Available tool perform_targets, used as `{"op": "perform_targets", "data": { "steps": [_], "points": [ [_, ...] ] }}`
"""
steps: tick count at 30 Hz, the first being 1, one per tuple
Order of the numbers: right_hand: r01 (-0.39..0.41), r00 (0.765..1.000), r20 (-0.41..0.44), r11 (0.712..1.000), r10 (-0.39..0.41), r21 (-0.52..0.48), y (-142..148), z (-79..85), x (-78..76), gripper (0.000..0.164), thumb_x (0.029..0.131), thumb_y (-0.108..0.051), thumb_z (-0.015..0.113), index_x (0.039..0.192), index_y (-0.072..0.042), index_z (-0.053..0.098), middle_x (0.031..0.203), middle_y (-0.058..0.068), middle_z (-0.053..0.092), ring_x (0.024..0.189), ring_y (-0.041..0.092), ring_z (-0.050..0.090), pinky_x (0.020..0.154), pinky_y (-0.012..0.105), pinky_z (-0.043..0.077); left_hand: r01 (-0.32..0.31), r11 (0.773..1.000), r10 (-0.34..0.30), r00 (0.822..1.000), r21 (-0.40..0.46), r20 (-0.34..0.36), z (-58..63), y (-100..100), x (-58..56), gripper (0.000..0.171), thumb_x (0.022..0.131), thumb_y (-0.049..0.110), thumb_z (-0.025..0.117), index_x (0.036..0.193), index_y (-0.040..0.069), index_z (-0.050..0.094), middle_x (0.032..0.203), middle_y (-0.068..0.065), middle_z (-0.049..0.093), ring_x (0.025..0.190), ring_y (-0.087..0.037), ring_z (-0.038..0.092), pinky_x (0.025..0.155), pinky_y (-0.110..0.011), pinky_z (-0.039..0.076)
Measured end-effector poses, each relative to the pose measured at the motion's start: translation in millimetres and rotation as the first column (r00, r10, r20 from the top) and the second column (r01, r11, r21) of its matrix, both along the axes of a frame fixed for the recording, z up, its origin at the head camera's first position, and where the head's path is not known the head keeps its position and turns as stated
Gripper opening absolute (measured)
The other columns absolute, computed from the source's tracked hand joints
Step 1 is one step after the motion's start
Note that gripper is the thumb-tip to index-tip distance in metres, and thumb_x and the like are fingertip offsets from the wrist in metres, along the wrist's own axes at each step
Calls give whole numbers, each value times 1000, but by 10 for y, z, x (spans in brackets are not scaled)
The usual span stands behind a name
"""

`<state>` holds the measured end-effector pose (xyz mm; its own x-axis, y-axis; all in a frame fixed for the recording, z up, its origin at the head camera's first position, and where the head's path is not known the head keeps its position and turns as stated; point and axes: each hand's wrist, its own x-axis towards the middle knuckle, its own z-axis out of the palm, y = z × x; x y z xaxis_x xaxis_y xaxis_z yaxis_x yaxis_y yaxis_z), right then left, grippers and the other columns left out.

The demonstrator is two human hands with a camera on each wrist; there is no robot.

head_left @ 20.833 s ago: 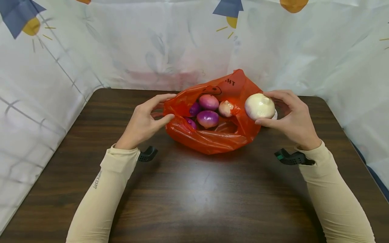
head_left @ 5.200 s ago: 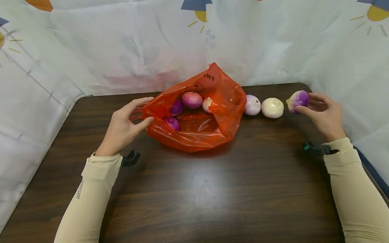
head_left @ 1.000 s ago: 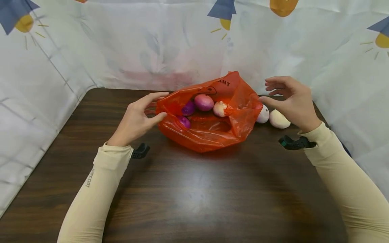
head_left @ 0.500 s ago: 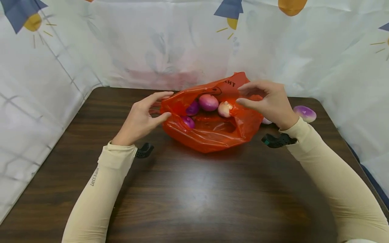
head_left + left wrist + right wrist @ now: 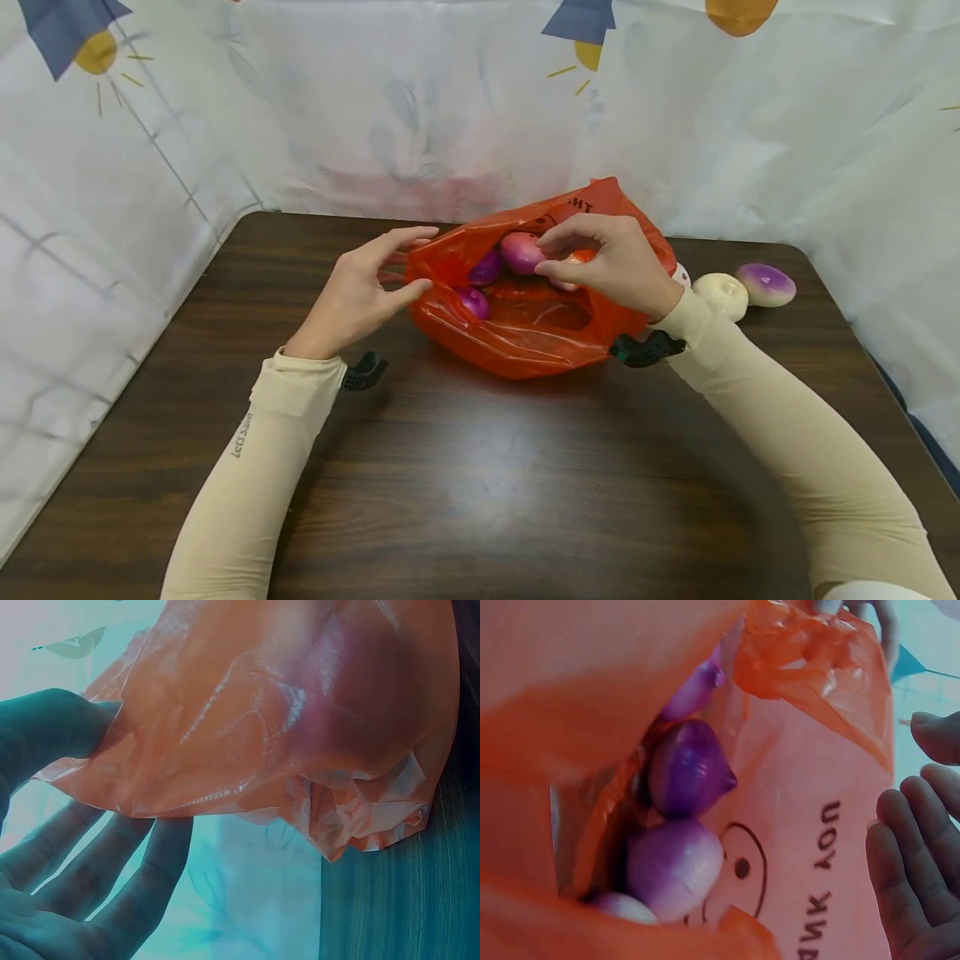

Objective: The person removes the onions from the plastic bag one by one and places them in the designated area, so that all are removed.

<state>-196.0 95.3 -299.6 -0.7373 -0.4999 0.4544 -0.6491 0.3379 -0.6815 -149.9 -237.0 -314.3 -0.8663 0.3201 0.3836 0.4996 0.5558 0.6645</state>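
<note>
A red plastic bag (image 5: 510, 354) stands with its mouth spread toward me. My left hand (image 5: 352, 292) holds its left rim, thumb inside and fingers outside in the left wrist view. Inside lie several onions: a pink-purple onion (image 5: 520, 252), a dark purple onion (image 5: 486, 268), another purple onion (image 5: 473, 303) and a paler one (image 5: 566, 282), partly covered by my right hand (image 5: 615, 262). That hand hangs over the mouth, fingers loosely bent and holding nothing, fingertips close to the pink-purple onion. The right wrist view shows a dark purple onion (image 5: 688, 771) above a lighter one (image 5: 675, 866).
Right of the bag, a white onion (image 5: 722, 296) and a purple-and-white onion (image 5: 767, 285) lie on the brown table (image 5: 480, 483). A pale onion (image 5: 681, 275) is mostly hidden behind my right wrist. A white printed curtain (image 5: 337, 108) hangs along the back.
The purple-and-white onion, held in my right hand earlier, now lies at the row's right end. My empty right hand has moved left over the bag's mouth. My left hand keeps its hold.
</note>
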Motion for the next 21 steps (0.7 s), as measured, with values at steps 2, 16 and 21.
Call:
{"op": "perform_targets", "data": {
  "steps": [2, 16, 21],
  "points": [
    [-8, 1000, 3, 1000, 8, 14, -61, -21, -9, 21, 85, -15, 87, 104, -15, 79, 95, 4, 78, 86, 4, 70, 80, 18, 58, 0, 1000, 0, 1000, -2, 2, -2, -6, 1, 62, 92, 13, 79, 147, 29, 57, 140, -6, 66, 112, -29, 72, 94, -51, 63],
    [-105, 980, 178, 989, 85, 106, -491, -218, -92, 28, 87, -17, 85, 112, -11, 75, 111, 10, 78, 100, 17, 75, 94, 34, 64, -2, 999, 3, 1000, -49, 16, 5, -25, 8, 61, 93, 16, 78, 148, 28, 55, 138, -7, 67, 115, -31, 71, 93, -52, 63],
    [-98, 975, 214, 982, 62, 163, -586, -290, -102, 32, 88, -16, 84, 116, -6, 74, 116, 14, 77, 104, 23, 75, 99, 40, 62, 3, 999, -2, 1000, -52, 17, 10, -12, 6, 63, 92, 14, 79, 148, 28, 55, 139, -7, 67, 115, -31, 71, 93, -52, 63]
  ]
}}
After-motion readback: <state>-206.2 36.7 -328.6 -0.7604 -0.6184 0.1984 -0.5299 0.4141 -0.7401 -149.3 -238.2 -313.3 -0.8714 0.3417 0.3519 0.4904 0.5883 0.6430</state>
